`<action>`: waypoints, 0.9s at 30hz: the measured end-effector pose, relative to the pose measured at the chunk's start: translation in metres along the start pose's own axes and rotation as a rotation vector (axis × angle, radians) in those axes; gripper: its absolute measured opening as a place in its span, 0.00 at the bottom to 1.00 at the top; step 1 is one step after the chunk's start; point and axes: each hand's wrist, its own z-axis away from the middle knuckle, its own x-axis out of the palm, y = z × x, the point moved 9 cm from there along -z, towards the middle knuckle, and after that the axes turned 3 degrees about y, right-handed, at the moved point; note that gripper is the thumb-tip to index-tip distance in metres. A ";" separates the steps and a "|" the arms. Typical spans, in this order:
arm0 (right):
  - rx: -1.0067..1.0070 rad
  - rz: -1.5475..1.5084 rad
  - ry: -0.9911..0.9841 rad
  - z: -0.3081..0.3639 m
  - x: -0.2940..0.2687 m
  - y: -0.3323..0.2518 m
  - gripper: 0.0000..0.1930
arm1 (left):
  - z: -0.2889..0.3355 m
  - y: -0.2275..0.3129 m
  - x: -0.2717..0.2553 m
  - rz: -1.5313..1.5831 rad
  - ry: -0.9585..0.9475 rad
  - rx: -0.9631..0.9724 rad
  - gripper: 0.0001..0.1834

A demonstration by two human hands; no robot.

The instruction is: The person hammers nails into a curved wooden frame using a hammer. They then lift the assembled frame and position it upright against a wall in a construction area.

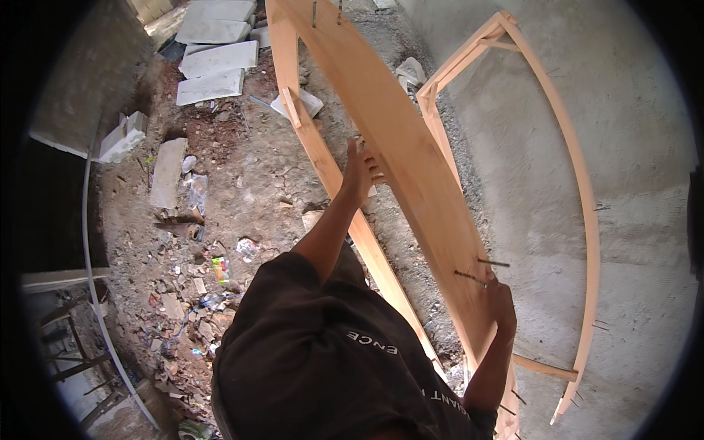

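Note:
A long wooden frame point(411, 161) of pale planed timber stands slantwise in front of me, its broad face turned up toward me. Dark metal spikes stick out of that face near both ends. My left hand point(360, 173) is at the frame's left edge, thumb up, with the fingers hooked round the timber and their tips partly hidden. Lower down, on the opposite edge, my right hand point(501, 302) grips the same frame beside two of the spikes. Its fingertips are mostly out of sight behind the wood.
A second wooden frame point(587, 198) leans on the grey plastered wall point(645, 147) at right. Pale slabs point(213, 62) lie stacked at the far left. Rubble, plastic wrappers point(221, 270) and broken pieces litter the ground. A thin pale pipe point(89, 257) runs along the left side.

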 end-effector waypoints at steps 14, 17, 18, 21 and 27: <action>-0.090 -0.063 0.059 0.004 -0.002 -0.004 0.32 | 0.037 0.032 -0.034 -0.282 0.077 0.045 0.48; -0.063 -0.007 0.099 0.011 -0.007 -0.011 0.32 | 0.028 0.065 0.000 -0.269 0.064 0.182 0.42; -0.069 0.001 0.116 0.012 -0.007 -0.010 0.32 | 0.027 0.073 0.010 -0.266 0.053 0.227 0.40; -0.072 -0.014 0.170 0.004 -0.007 0.001 0.32 | 0.024 0.078 0.032 -0.408 0.079 0.118 0.31; -0.354 0.116 0.424 -0.001 -0.022 0.010 0.25 | 0.012 0.083 0.049 -0.337 -0.135 0.266 0.30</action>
